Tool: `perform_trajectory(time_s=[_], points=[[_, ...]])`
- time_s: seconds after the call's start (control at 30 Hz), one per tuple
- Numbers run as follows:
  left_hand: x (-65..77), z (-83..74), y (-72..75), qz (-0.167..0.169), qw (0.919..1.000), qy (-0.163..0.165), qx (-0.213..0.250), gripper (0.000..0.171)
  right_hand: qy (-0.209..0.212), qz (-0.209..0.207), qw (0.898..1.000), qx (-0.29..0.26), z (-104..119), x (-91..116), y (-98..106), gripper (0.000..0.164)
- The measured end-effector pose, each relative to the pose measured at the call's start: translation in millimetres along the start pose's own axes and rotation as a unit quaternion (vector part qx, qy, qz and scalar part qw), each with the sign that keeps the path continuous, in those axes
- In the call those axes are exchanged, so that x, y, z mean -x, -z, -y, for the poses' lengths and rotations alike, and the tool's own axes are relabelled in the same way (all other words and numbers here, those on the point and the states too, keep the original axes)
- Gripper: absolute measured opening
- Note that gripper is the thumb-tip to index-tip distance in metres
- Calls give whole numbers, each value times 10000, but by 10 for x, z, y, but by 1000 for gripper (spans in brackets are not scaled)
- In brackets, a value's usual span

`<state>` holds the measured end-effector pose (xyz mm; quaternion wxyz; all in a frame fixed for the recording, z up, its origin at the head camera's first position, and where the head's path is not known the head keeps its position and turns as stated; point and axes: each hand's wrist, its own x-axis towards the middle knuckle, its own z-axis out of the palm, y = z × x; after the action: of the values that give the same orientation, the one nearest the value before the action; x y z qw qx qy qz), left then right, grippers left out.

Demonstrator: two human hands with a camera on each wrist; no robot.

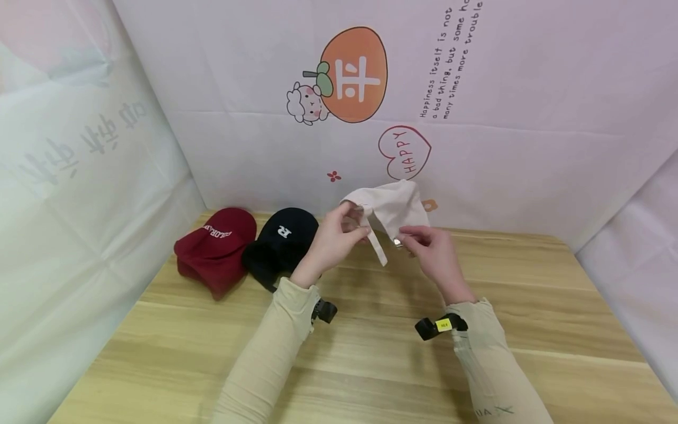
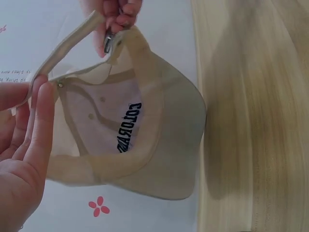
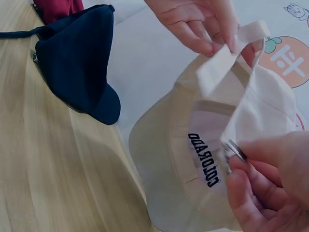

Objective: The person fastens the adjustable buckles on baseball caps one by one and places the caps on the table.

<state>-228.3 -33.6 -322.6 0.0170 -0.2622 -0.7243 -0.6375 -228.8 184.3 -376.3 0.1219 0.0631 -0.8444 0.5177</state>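
Above the back of the table, both hands hold up a cream baseball cap (image 1: 394, 203), its inside with dark COLORADO lettering facing the wrist cameras. Its back strap (image 1: 377, 246) is undone, with the free end sticking out. My left hand (image 1: 333, 238) pinches the strap near where it joins the cap, thumb against fingers. On the other side of the back opening, my right hand (image 1: 431, 253) pinches the metal buckle (image 3: 235, 150) between thumb and fingers. In the left wrist view the strap end (image 2: 72, 41) stands apart from the buckle.
A dark red cap (image 1: 217, 250) and a black cap (image 1: 283, 241) with a white R lie side by side at the table's back left. Behind the wooden table (image 1: 360, 365) hangs a white printed cloth (image 1: 238, 70), with more cloth at both sides.
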Motion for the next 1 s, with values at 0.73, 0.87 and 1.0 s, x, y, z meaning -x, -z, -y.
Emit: perform_trajectory(time_s=[0.73, 0.87, 1.0], points=[[19, 30, 1, -113, 9995, -196, 239, 56, 154, 628, 9957, -661, 8, 57, -136, 21], [10, 41, -11, -67, 9995, -314, 70, 65, 64, 564, 9964, -633, 43, 63, -123, 21], [-28, 157, -26, -136, 9995, -234, -149, 70, -82, 616, 9971, -434, 58, 66, -114, 22]])
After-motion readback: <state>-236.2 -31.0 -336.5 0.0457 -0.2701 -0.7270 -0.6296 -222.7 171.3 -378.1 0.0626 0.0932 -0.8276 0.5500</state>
